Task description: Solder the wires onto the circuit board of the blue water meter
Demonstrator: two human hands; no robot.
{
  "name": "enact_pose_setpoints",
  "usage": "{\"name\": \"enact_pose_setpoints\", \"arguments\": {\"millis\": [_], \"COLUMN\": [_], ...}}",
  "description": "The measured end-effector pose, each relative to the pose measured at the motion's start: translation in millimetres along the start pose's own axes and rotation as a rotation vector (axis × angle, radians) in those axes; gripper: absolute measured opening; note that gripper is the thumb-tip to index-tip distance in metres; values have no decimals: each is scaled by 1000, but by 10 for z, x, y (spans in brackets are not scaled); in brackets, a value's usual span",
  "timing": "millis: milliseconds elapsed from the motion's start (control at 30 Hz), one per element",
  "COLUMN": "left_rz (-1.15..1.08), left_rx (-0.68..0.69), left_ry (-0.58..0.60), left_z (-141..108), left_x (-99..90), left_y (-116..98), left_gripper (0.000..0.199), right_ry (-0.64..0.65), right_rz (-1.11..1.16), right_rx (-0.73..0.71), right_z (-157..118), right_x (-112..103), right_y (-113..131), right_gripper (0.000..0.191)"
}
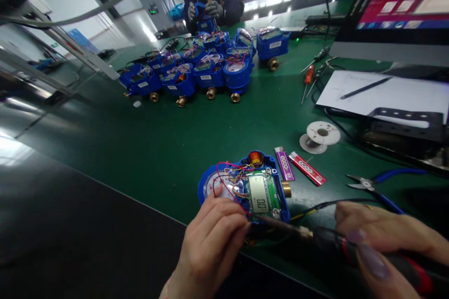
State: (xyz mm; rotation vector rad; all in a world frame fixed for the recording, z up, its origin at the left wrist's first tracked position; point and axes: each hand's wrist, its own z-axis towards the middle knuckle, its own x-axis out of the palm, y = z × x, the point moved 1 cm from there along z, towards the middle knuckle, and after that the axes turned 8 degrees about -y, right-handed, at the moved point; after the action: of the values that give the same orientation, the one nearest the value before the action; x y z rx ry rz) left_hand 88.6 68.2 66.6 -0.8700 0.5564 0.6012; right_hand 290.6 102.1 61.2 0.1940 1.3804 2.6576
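A blue water meter [202, 186] lies open at the table's front edge, its circuit board [274, 190] and small display [258, 194] exposed. Thin coloured wires run between the round dial and the board. My left hand [213, 231] rests over the dial side, thumb and fingers pinched at the board's lower edge, where a red wire [231, 196] runs to the fingertips. My right hand [379, 233] is wrapped round a soldering iron [329, 238] with a black and red handle. Its tip reaches the board's lower edge, close to the left fingertips.
Several blue meters [210, 77] stand farther back, with a gloved co-worker [213, 7] behind them. Right of my meter are two lighters [308, 169], a solder spool [322, 133] and blue-handled cutters [366, 183]. Screwdrivers [308, 77], papers [379, 93] and a monitor [400, 14] lie beyond.
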Motion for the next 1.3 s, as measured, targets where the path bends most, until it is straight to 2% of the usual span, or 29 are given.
{"name": "enact_pose_setpoints", "arguments": {"millis": [233,600,1033,1300], "left_rz": [14,31,29,36], "left_rx": [-9,-16,-25,-6], "left_ry": [5,9,19,-12], "left_z": [19,24,42,52], "left_x": [8,14,20,17], "left_y": [-28,-46,-62,-83], "left_gripper": [14,15,15,13], "right_ry": [108,143,124,156], "right_rz": [-62,-44,-40,-59], "right_rx": [-48,-31,-25,-9], "right_z": [83,169,142,137], "right_x": [-10,-26,-17,-50], "right_y": [54,89,86,75], "right_gripper": [16,15,14,13]}}
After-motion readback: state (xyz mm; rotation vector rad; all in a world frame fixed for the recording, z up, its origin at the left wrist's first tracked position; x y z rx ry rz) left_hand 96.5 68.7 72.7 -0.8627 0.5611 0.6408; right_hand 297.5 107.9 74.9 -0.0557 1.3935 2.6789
